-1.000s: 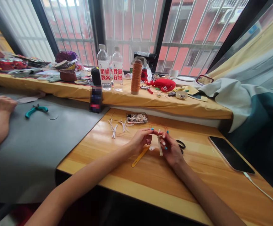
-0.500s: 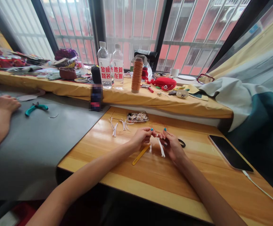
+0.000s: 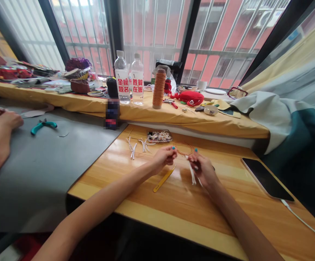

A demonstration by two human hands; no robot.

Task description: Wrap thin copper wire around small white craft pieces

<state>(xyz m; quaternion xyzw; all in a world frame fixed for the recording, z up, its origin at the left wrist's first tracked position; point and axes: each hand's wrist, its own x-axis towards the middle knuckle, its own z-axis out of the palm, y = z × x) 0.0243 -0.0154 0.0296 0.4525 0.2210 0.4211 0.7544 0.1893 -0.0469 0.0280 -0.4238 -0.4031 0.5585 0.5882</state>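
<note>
Scene: a person sits at a wooden table (image 3: 228, 224) under a barred window, both bare hands raised just above the tabletop.
Left hand: the left hand (image 3: 164, 158) is closed, fingertips pinched on one end of a thin orange cord (image 3: 183, 151).
Right hand: the right hand (image 3: 203, 166) is closed too, pinching the cord's other end; a white strip (image 3: 192, 176) hangs from its grip toward the table.
The piece in hand: cord and strip sit between the two hands, near the table's middle, the cord arching in a small loop from one to the other.
Progress: judging by the loose loop, the tying looks under way and not yet pulled tight; whether a knot is formed is too small to tell.
Still waiting: more white strips (image 3: 132, 149) lie loose beside a tray of beads (image 3: 159, 136), seemingly unworked.
Nearby: a yellow stick (image 3: 164, 179) lies just beside the left hand; a spool of orange thread (image 3: 158, 88) stands on the sill; a phone (image 3: 266, 178) lies at the right.
Neighbour: another person's hand (image 3: 6, 119) rests on the grey mat, near teal pliers (image 3: 42, 125).
</note>
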